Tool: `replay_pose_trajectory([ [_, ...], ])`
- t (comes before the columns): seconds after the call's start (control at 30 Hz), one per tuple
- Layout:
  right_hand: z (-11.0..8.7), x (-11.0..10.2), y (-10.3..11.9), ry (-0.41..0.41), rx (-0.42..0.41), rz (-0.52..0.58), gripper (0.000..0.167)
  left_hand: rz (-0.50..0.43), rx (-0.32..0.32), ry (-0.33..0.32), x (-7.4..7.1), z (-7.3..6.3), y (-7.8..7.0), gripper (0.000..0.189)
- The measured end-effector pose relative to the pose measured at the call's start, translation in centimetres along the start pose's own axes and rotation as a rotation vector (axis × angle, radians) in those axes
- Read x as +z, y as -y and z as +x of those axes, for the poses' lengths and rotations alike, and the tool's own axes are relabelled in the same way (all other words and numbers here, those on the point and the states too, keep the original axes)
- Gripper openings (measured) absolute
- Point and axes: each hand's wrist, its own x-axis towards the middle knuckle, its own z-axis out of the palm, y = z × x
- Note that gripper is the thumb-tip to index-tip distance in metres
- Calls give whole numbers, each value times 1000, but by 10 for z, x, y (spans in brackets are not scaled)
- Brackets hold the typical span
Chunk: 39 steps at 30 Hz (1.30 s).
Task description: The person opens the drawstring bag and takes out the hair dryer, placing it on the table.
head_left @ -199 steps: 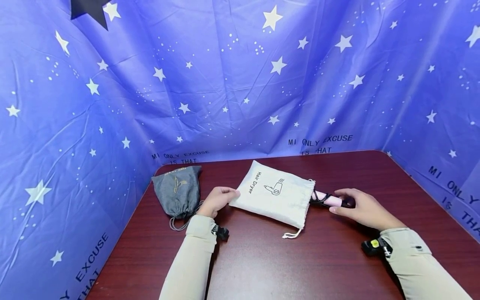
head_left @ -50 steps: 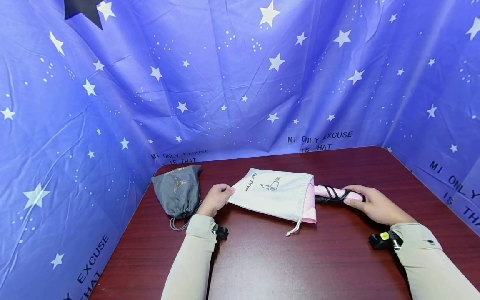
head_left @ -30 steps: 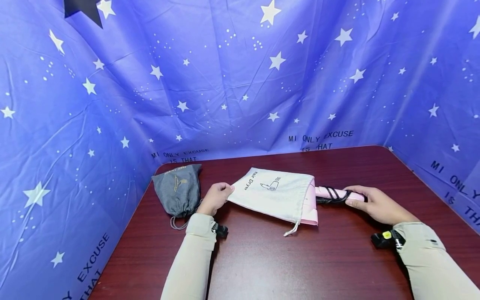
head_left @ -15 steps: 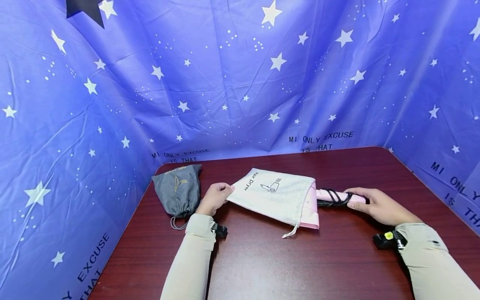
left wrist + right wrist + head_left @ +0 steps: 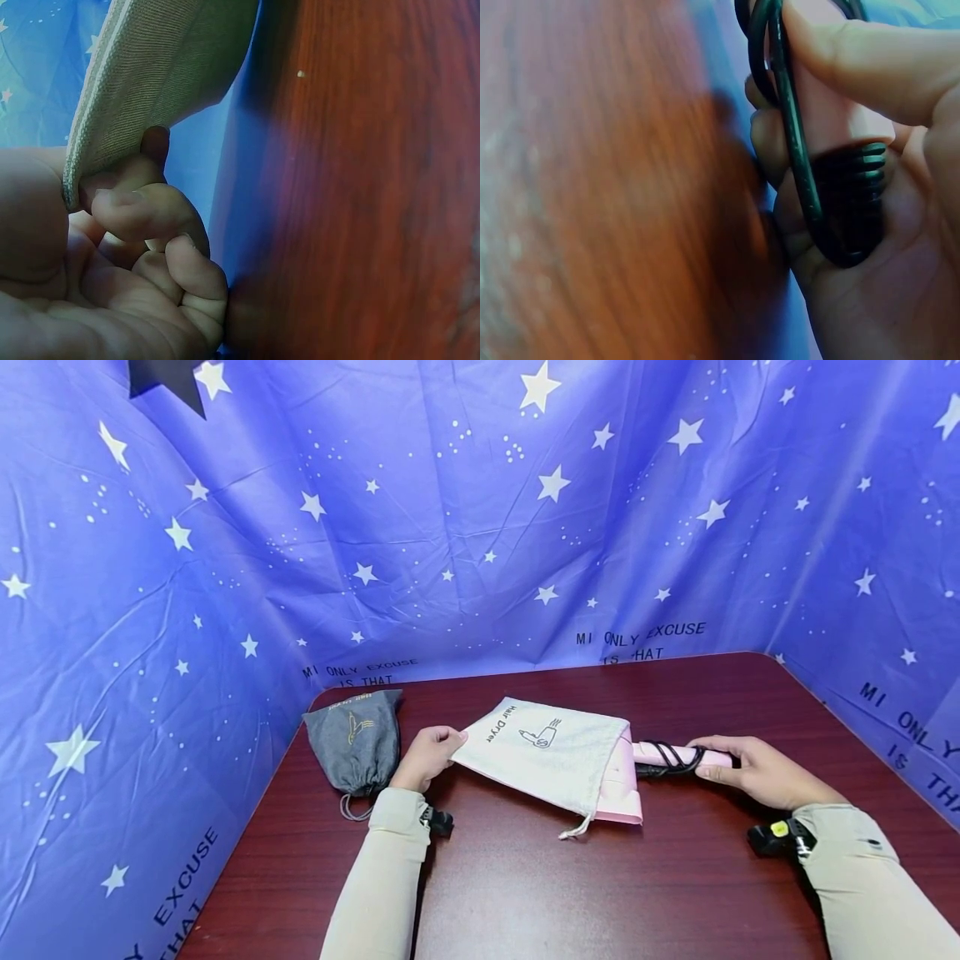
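A white drawstring bag [image 5: 551,747] printed "Hair Dryer" lies across the middle of the table in the head view. My left hand [image 5: 430,757] pinches its closed corner between thumb and curled fingers; the left wrist view shows the bag cloth [image 5: 142,82] lifted off the table there. From the bag's mouth sticks a pink hair dryer [image 5: 621,789], part of its body and its handle showing, the rest hidden inside. My right hand [image 5: 757,768] grips the handle's end. A black cord [image 5: 795,142] winds round the handle, with a ribbed sleeve where it leaves the end.
A grey drawstring bag [image 5: 356,743] with a gold hair dryer print lies left of my left hand. The dark red table [image 5: 585,893] ends at a blue star-printed curtain [image 5: 450,527] at the back and sides.
Since the oldest frame, my right hand has moved right and grips the handle, and the hair dryer shows farther out of the bag. Lately it slid out slightly more; my left hand stayed nearly still.
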Motion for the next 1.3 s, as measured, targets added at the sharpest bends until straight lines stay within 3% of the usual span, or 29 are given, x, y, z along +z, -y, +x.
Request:
replay_pose_trajectory([
  [0.2, 0, -1, 0, 17, -3, 9, 36, 2, -7, -24, -1, 0, 1, 23],
  [0.5, 0, -1, 0, 25, 8, 22, 37, 77, -19, -40, -2, -2, 0, 26],
  [1.3, -5, -5, -8, -2, -1, 55, 34, 37, -30, -65, -3, -1, -1, 22],
])
